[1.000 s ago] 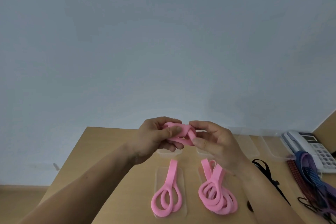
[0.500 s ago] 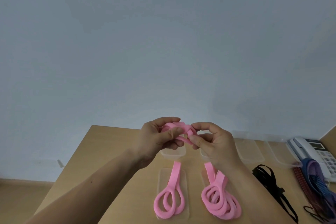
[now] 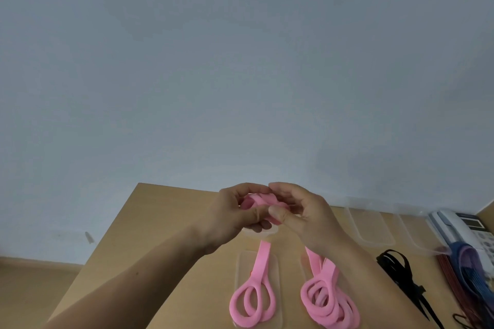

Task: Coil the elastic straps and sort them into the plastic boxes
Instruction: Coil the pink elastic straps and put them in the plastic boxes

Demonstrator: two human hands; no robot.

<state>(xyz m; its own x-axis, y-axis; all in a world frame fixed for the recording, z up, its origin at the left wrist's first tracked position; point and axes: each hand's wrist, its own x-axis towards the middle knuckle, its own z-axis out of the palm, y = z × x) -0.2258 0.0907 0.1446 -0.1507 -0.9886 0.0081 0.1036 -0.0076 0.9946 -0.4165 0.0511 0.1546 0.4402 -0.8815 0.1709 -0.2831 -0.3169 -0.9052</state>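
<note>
Roughly midway, I judge: the left grip (image 3: 235, 211) and right grip (image 3: 307, 214) both pinch a bunched pink strap (image 3: 258, 199) above the surface (image 3: 165, 222). At their 6 o'clock a pink coil (image 3: 252, 299) and a thicker pink bundle (image 3: 328, 304) lie on clear plastic. Toward 3 o'clock stand empty plastic boxes (image 3: 374, 227); a black strap (image 3: 398, 267) and dark straps (image 3: 466, 267) beside them are not yet coiled or sorted.

Pink elastic straps (image 3: 252, 299) matt, smooth; plastic boxes (image 3: 374, 227) clear, glossy; table (image 3: 165, 222) smooth wood-look laminate.
</note>
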